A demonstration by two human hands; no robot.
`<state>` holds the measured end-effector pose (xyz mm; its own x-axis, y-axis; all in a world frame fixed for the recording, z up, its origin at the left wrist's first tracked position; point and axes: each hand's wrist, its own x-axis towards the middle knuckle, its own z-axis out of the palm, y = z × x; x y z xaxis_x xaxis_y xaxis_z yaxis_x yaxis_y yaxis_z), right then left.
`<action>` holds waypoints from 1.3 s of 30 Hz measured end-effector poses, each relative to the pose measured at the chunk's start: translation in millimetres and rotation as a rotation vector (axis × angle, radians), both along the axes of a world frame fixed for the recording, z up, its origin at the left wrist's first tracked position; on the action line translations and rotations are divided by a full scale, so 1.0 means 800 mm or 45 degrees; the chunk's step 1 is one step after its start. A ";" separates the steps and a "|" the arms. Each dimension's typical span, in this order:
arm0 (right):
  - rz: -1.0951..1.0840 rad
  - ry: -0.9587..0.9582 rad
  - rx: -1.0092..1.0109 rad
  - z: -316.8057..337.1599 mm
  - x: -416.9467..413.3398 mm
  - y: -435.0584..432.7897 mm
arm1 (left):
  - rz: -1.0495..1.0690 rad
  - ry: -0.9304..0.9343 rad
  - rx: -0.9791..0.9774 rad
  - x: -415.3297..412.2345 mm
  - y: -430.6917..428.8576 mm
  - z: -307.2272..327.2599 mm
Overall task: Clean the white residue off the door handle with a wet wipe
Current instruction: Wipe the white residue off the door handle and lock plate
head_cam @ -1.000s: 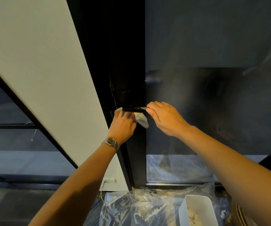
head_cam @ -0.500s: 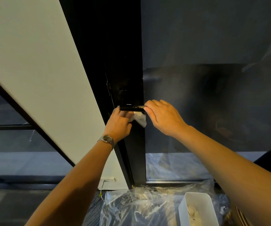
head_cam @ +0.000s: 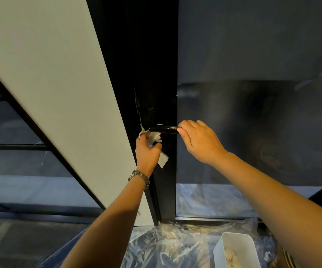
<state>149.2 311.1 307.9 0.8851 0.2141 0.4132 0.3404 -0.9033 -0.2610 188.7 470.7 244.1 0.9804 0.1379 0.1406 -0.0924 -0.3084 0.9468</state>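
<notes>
Handle (head_cam: pixel 164 129) is gripped at its end by the right hand (head_cam: pixel 200 142); the wipe (head_cam: pixel 153 139) is held bunched in the left hand (head_cam: pixel 148 153). Residue covered by that grip could be missed.

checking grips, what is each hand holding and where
The left hand grips the wipe by its bunched middle; right hand grips the handle at its free end.

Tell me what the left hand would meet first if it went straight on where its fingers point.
Probably the underside of the black metal lever door handle, directly above the crumpled white wet wipe the left hand grips. Depth is unclear; it could brush the black door frame instead.
</notes>
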 end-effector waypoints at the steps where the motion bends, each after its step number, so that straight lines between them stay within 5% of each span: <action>1: -0.003 -0.002 -0.003 0.000 0.000 0.000 | 0.044 0.038 -0.098 0.003 -0.003 0.002; 3: -0.007 -0.004 -0.005 0.000 0.000 0.000 | 0.124 0.031 -0.119 0.001 -0.013 0.006; 9: -0.019 0.022 0.008 0.001 0.000 0.002 | -0.049 -0.295 0.527 -0.006 -0.018 -0.005; 13: -0.016 0.010 0.021 0.000 0.000 0.001 | 0.030 -0.331 0.618 0.000 -0.008 0.000; 17: -0.013 0.007 0.015 0.000 0.001 0.001 | -0.217 -0.446 0.879 0.000 -0.007 0.007; 21: -0.009 0.001 0.021 0.001 0.001 0.001 | 0.021 -0.332 0.689 0.005 -0.003 0.011; 24: -0.003 0.005 0.017 0.001 0.001 0.002 | -0.120 -0.352 0.845 0.001 -0.001 0.005; 33: -0.012 0.028 0.024 0.002 -0.001 0.003 | -0.096 -0.327 0.758 -0.001 -0.011 0.003; 39: 0.000 0.043 0.043 0.003 -0.002 0.003 | 0.262 -0.025 0.122 -0.006 -0.014 0.009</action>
<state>147.2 313.3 310.2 0.8987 0.2006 0.3900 0.3310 -0.8937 -0.3030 184.0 459.7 251.2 0.9300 0.3196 0.1815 -0.0365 -0.4109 0.9109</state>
